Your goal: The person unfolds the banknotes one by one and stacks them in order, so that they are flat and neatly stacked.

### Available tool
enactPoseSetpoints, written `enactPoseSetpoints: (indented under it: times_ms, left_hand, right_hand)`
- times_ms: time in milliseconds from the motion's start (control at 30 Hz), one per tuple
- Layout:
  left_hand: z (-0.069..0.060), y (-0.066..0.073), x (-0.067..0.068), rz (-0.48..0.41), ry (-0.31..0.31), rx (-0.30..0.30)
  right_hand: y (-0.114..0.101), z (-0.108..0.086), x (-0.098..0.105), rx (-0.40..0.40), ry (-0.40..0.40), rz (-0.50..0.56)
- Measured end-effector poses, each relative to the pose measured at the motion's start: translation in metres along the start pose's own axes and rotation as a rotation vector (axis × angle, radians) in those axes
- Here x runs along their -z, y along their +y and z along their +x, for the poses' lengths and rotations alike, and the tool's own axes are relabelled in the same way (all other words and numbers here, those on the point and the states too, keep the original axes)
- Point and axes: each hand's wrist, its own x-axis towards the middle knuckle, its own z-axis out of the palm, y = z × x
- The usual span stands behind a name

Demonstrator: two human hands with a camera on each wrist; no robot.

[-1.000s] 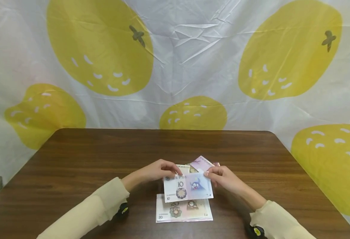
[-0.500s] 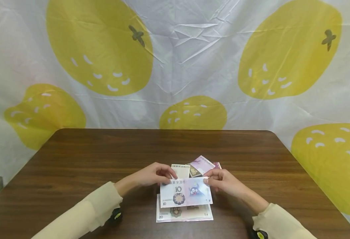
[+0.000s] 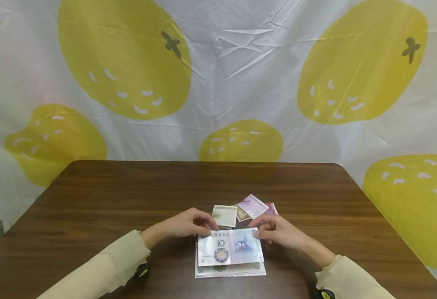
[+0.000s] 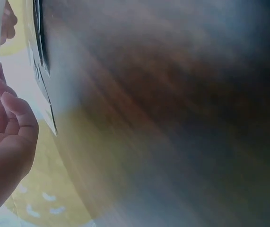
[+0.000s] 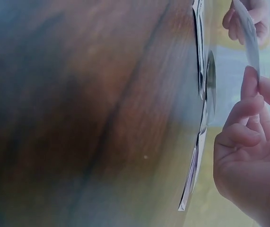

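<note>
A 10 banknote (image 3: 230, 248), pale blue with a cartoon figure, is held between both hands above a stack of notes. My left hand (image 3: 188, 223) pinches its upper left corner between thumb and fingers. At the upper right corner, my right hand (image 3: 278, 229) pinches it the same way. Under it lies the stack with a 20 banknote (image 3: 237, 272) on top, mostly covered. Both wrist views show the held note edge-on, raised off the table, in the left hand (image 4: 9, 123) and the right hand (image 5: 250, 137).
Beyond the hands lie loose notes: a cream one (image 3: 224, 216), a lilac one (image 3: 253, 206) and a magenta one (image 3: 272, 209), partly overlapping others. They rest on a brown wooden table (image 3: 136, 187). Behind it hangs a white cloth (image 3: 240, 83) with yellow fruit prints.
Both hands have lowered the 10 banknote toward the body and slightly left, so it covers more of the 20 banknote. More of the loose notes behind now shows.
</note>
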Motion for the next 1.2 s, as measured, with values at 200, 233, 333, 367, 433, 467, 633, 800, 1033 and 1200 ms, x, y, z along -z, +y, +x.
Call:
enactPoseSetpoints:
  times_ms: [200, 233, 333, 367, 433, 467, 633, 800, 1033, 1200]
  left_hand:
    - [-0.001, -0.002, -0.002, 0.030, -0.055, -0.021]
    - [-0.001, -0.002, -0.002, 0.044, -0.056, -0.009]
    - [0.000, -0.002, -0.004, 0.073, -0.055, 0.026]
    - [0.000, -0.002, -0.005, 0.089, -0.056, 0.028]
    - [0.000, -0.002, -0.006, 0.120, -0.056, 0.031]
    - [0.000, -0.003, -0.007, 0.132, -0.058, 0.028]
    - [0.001, -0.004, -0.009, 0.201, -0.059, 0.045]
    - [0.001, -0.004, -0.011, 0.299, -0.048, 0.053]
    - [0.000, -0.002, -0.014, 0.391, -0.039, 0.039]
    - [0.000, -0.001, -0.015, 0.429, -0.033, 0.032]
  right_hand:
    - [0.003, 0.001, -0.002, -0.013, -0.046, -0.021]
    - [0.003, 0.001, -0.003, -0.016, -0.049, -0.024]
    - [0.005, 0.002, -0.004, -0.023, -0.050, -0.037]
    - [0.005, 0.002, -0.004, -0.021, -0.051, -0.043]
    - [0.007, 0.002, -0.004, -0.015, -0.055, -0.060]
    - [0.008, 0.002, -0.004, -0.014, -0.058, -0.069]
    - [0.009, 0.002, -0.005, 0.002, -0.062, -0.127]
    - [0.011, 0.003, -0.006, 0.039, -0.047, -0.222]
    - [0.013, 0.004, -0.007, 0.066, -0.037, -0.317]
    - [0.012, 0.004, -0.008, 0.085, -0.026, -0.364]
